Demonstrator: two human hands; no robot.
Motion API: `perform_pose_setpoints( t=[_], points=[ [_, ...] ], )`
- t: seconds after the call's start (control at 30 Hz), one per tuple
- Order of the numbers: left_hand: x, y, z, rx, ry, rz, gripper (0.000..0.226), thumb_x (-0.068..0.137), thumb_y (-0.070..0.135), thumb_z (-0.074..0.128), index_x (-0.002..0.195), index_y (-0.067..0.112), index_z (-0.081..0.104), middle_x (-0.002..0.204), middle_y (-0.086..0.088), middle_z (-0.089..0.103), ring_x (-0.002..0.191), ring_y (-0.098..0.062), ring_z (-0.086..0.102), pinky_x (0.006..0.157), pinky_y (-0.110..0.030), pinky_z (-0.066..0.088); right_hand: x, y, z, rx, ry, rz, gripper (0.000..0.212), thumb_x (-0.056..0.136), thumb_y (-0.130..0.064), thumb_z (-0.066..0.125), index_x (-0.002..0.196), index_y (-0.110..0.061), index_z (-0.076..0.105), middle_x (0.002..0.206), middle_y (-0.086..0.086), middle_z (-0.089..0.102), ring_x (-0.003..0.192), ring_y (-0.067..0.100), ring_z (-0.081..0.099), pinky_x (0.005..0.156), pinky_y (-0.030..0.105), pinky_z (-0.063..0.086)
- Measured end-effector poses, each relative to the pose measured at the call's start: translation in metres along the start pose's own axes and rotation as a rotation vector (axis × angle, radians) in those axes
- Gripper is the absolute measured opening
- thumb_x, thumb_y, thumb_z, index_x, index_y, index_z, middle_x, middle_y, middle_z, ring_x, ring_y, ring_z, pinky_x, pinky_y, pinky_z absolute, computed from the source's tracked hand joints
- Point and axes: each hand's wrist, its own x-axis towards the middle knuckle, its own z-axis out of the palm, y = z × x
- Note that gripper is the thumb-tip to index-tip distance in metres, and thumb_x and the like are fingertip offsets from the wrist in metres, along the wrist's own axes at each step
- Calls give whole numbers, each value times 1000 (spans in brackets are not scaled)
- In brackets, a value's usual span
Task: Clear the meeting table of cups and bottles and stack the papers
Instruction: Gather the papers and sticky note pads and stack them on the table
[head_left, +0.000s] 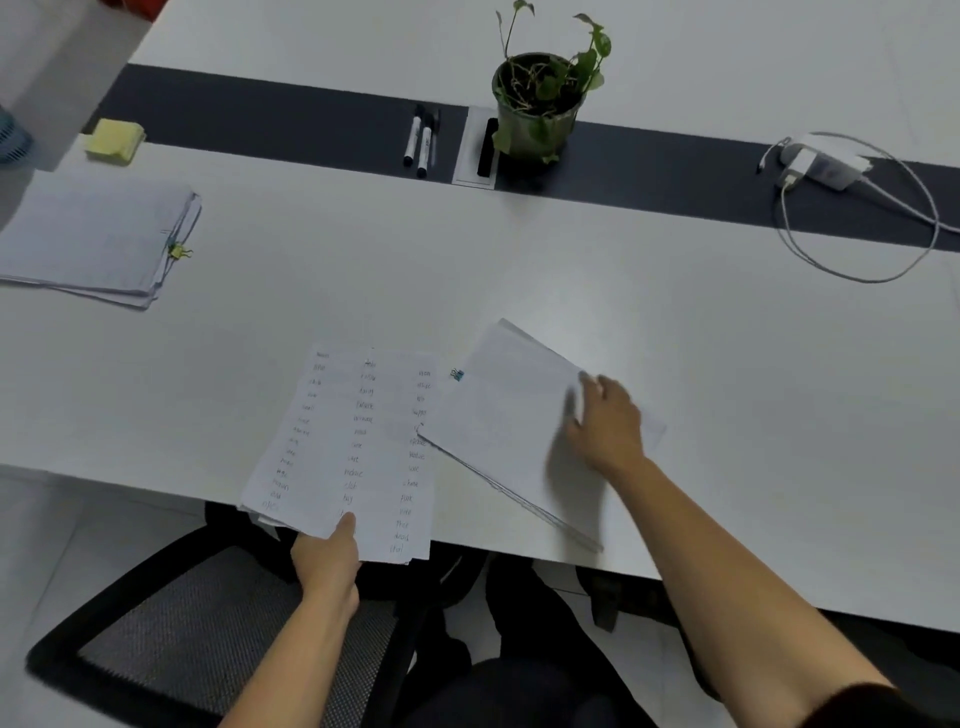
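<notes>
White table (675, 322) carries the papers. The left hand (327, 558) pinches handwritten sheets (358, 441) that overhang the near edge, thumb on top. The right hand (605, 421) lies with fingers spread on a clipped bundle (498, 415) overlapping those sheets. Another paper stack (88, 244) sits at the left edge.

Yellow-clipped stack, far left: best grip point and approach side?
Probably the right edge beside the yellow clip, coming from the right. The stack lies flat, sheets fanned at its near corner; the clip binds that edge, so a pinch there should hold them together.
</notes>
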Motion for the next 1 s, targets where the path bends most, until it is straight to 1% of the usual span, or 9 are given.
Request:
perform_pose_setpoints(
  t=[0.1, 0.2, 0.3, 0.53, 0.67, 0.73, 0.8, 0.9, 1.0],
  points=[
    [0, -4, 2, 19, 15, -4, 41, 96, 3, 62, 136, 8, 56, 126, -10, 64, 115, -30, 62, 104, -50, 49, 15, 19, -5, -140, -175, 99, 114, 79, -64, 64, 158, -9, 3, 163, 18, 12, 152, 38, 8, 120, 52, 9],
    [-1, -8, 4, 27, 35, -14, 40, 96, 3, 62, 135, 8, 57, 125, -10, 64, 114, -30, 62, 103, -49, 50, 8, 13, 2, -180, -188, 106, 131, 55, -80, 70, 151, -9, 16, 146, 17, 32, 136, 36, 32, 112, 51, 25],
    [-1, -11, 10, 27, 50, -32, 38, 96, 3, 62, 134, 7, 58, 125, -11, 65, 113, -31, 63, 102, -49, 50, -5, -4, 11, -107, -162, 176, 117, 47, -80, 74, 134, -10, 36, 129, 12, 44, 119, 32, 44, 96, 45, 39],
    [-5, -4, 22, 46, 57, -53, 39, 96, 5, 62, 135, 9, 58, 124, -12, 65, 112, -31, 63, 100, -50, 51, -33, -30, 29, 151, -205, 324, 105, 51, -77, 78, 126, -11, 45, 124, 7, 44, 116, 28, 48, 82, 38, 47],
    [-7, 1, 25, 71, 76, -45, 41, 96, 4, 61, 136, 9, 57, 126, -12, 64, 113, -31, 63, 101, -51, 51, -46, -31, 27, 508, -301, 312, 88, 67, -82, 64, 120, -15, 45, 116, 1, 52, 101, 23, 58, 75, 34, 47],
    [-9, 3, 24, 77, 82, -40, 41, 96, 4, 61, 136, 9, 57, 127, -12, 64, 113, -31, 62, 102, -52, 50, -50, -29, 22, 782, -423, 341, 67, 89, -67, 53, 130, -15, 45, 125, 0, 55, 109, 22, 57, 88, 36, 48],
    [-11, 5, 22, 84, 85, -32, 39, 96, 4, 61, 135, 9, 57, 127, -12, 64, 114, -32, 62, 102, -52, 50, -56, -27, 21, 834, -437, 291, 44, 101, -42, 45, 136, -16, 48, 132, 0, 57, 113, 23, 57, 99, 41, 48],
    [-19, 16, 13, 52, 103, 15, 38, 97, 7, 61, 135, 9, 58, 127, -11, 64, 114, -30, 61, 105, -51, 48, -63, -32, 19, 724, -262, 144, 26, 103, -23, 38, 116, -14, 58, 105, -1, 67, 97, 24, 63, 83, 38, 53],
    [-36, 36, -10, -39, 151, 102, 40, 98, 9, 62, 137, 10, 57, 126, -6, 64, 114, -24, 61, 107, -44, 47, -74, -51, 8, 894, -125, 138, 25, 103, -24, 41, 121, -27, 59, 103, -10, 68, 96, 13, 65, 76, 28, 49]
  ],
)
